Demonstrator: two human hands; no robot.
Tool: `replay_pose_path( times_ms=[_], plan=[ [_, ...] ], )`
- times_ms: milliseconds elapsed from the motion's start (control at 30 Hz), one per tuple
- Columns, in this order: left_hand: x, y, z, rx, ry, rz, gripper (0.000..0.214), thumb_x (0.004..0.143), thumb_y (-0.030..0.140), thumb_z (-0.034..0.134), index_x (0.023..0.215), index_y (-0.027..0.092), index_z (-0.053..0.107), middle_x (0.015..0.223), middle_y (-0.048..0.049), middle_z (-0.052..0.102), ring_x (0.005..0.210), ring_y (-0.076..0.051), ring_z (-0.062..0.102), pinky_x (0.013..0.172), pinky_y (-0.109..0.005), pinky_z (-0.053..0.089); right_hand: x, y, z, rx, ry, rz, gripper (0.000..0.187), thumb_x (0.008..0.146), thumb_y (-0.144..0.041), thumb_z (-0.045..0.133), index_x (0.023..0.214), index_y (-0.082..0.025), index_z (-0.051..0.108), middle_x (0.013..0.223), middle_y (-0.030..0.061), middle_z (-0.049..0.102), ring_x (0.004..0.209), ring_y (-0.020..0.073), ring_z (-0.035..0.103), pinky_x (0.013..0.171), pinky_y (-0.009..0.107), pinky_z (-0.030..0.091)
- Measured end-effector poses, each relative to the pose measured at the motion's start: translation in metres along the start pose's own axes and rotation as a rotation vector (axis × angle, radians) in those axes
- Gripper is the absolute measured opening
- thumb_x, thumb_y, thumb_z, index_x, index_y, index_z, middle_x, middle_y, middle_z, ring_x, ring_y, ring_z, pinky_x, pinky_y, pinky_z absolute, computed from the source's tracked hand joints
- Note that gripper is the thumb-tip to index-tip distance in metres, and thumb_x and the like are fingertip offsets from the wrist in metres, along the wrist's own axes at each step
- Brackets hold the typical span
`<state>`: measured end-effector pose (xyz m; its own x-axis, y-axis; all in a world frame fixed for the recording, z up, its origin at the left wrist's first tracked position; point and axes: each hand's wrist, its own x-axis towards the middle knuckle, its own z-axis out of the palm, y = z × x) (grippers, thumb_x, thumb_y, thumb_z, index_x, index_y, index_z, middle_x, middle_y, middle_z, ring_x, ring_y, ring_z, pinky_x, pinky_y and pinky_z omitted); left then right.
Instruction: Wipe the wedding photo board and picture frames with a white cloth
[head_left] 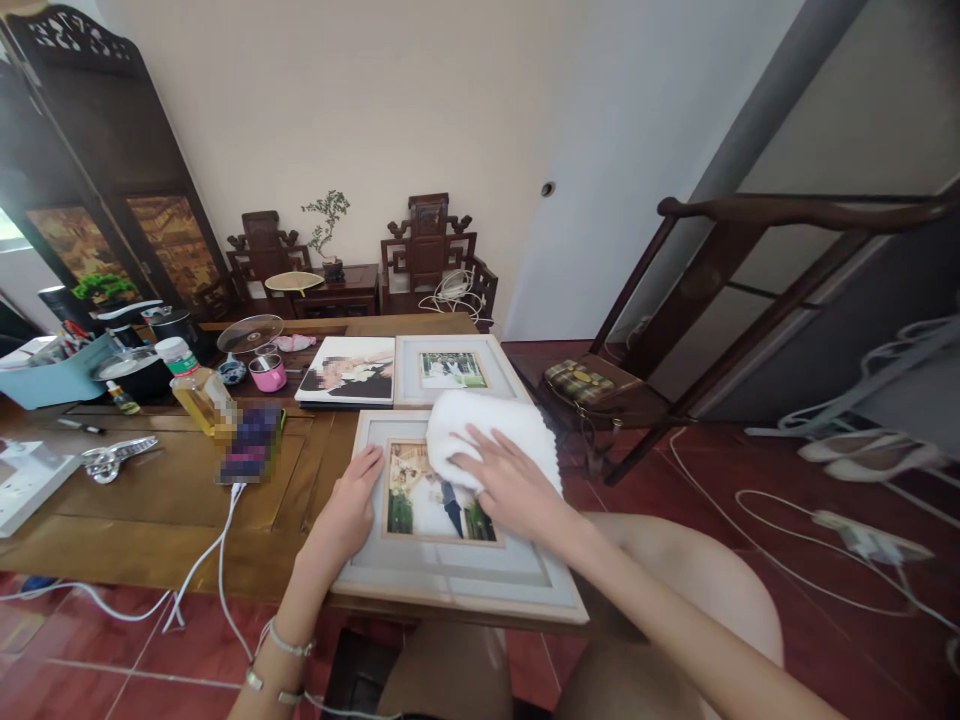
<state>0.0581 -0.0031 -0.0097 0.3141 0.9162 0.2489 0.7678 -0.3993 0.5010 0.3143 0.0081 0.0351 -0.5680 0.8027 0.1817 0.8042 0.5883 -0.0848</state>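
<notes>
A framed photo (450,575) with a pale wide border lies flat at the near edge of the wooden table (172,500). My left hand (351,505) rests flat on the frame's left border, fingers stretched out. My right hand (510,485) presses a white cloth (491,430) onto the glass at the frame's upper right, fingers spread over the cloth. Behind it lie a second framed photo (454,370) and an unframed photo print (349,372).
A bottle of yellow liquid (196,392), a pink cup (268,372), dark pots (139,372), a blue tray (52,372) and a phone with white cable (251,440) crowd the table's left. A wooden chair with a checked bag (585,382) stands right. Cables (787,560) cross the red floor.
</notes>
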Motion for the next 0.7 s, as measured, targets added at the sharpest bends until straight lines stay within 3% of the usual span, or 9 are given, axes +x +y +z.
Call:
replay_pose_path(
  times_ms=[133,233,400,567,700],
  plan=[
    [0.0,0.004,-0.002,0.008,0.0,-0.008,0.06,0.078,-0.003,0.031,0.134,0.014,0.046,0.144,-0.0136,0.041,0.138,-0.02,0.03,0.113,-0.047,0.028,0.03,0.023,0.001,-0.08,0.051,0.039,0.063,0.065,-0.001,0.046,0.125,-0.014,0.055,0.145,0.012,0.041,0.139,0.0304,0.021,0.112,0.052,0.016],
    [0.0,0.004,-0.003,0.01,-0.002,-0.012,0.06,0.078,-0.003,0.031,0.134,0.012,0.046,0.145,-0.0142,0.04,0.139,-0.021,0.03,0.113,-0.048,0.029,0.032,0.018,0.001,-0.075,0.011,0.003,0.061,0.065,-0.001,0.046,0.123,-0.014,0.057,0.144,0.0122,0.041,0.139,0.033,0.018,0.111,0.056,0.015],
    [0.0,0.0,-0.001,0.012,-0.001,0.013,0.061,0.078,-0.003,0.031,0.136,0.014,0.043,0.145,-0.0134,0.04,0.139,-0.021,0.029,0.113,-0.047,0.028,-0.007,-0.019,-0.01,0.018,-0.164,-0.084,0.059,0.066,0.001,0.045,0.12,-0.015,0.06,0.145,0.0135,0.04,0.139,0.0353,0.018,0.109,0.061,0.013],
    [0.001,-0.002,0.002,0.007,0.007,0.01,0.061,0.078,-0.003,0.031,0.135,0.014,0.044,0.145,-0.0132,0.04,0.138,-0.02,0.03,0.113,-0.046,0.029,-0.058,-0.064,-0.051,0.216,-0.396,-0.129,0.062,0.064,0.001,0.045,0.118,-0.021,0.062,0.145,0.01,0.04,0.138,0.0326,0.022,0.109,0.06,0.018],
    [0.001,-0.004,0.003,0.005,0.013,0.022,0.06,0.079,-0.003,0.031,0.135,0.014,0.044,0.145,-0.013,0.04,0.139,-0.02,0.03,0.113,-0.046,0.029,-0.072,-0.09,-0.071,0.327,-0.461,-0.176,0.066,0.057,0.002,0.044,0.114,-0.025,0.065,0.147,0.0041,0.037,0.138,0.0303,0.021,0.112,0.057,0.018]
  ],
)
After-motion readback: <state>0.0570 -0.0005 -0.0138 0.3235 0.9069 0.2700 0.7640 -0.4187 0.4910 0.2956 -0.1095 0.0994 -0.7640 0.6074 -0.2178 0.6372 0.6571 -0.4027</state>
